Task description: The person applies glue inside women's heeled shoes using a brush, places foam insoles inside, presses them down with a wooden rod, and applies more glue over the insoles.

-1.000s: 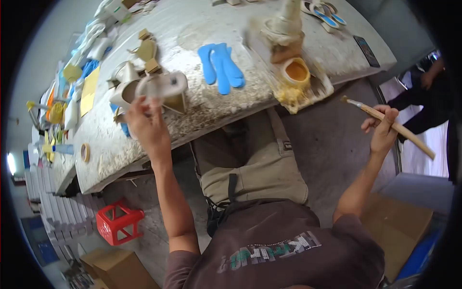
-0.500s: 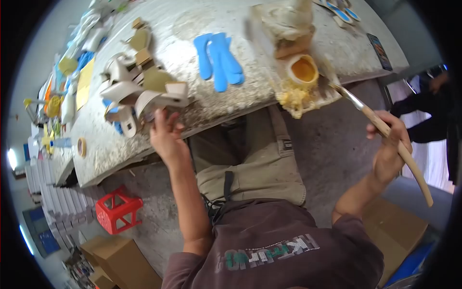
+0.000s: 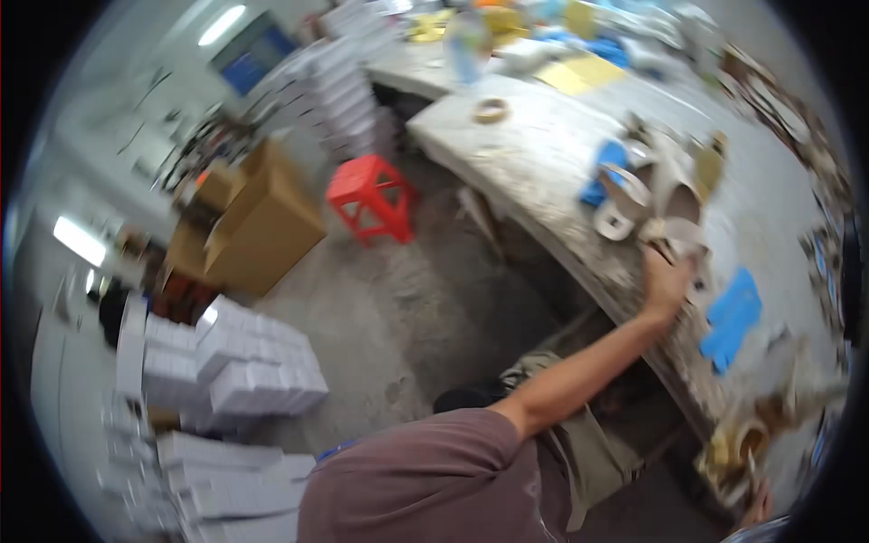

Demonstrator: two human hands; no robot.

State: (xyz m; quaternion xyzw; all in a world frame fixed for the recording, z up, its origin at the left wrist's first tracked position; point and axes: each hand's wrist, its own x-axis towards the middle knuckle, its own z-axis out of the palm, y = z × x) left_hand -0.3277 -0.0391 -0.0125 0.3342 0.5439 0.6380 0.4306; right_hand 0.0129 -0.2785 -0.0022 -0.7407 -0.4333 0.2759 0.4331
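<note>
**Left grip [image 3: 666, 282] at the near sandal [image 3: 685, 228], right grip [image 3: 759, 507] well apart**

The left grip has its fingers bent at the near sandal, by the front edge of the bench [image 3: 534, 176]; blur hides the fingertips, so I cannot tell whether they are clamped on it or merely touching. The sandal lies straight beyond the knuckles, farther onto the bench. Its long axis appears to run roughly up and down the view, close to the line of the hand and slantwise to the bench's edge. The left grip is by far the nearer one. The right grip shows only in part at the lower right, near a pot [image 3: 753, 438] with amber contents; whether its fingers are apart or together cannot be told. Another sandal [image 3: 617, 217] lies just to the left of the near one. Blue insole-shaped pieces [image 3: 731, 319] lie between the near sandal and the pot. A tape roll [image 3: 491, 110] sits well apart, toward the bench's left end.
</note>
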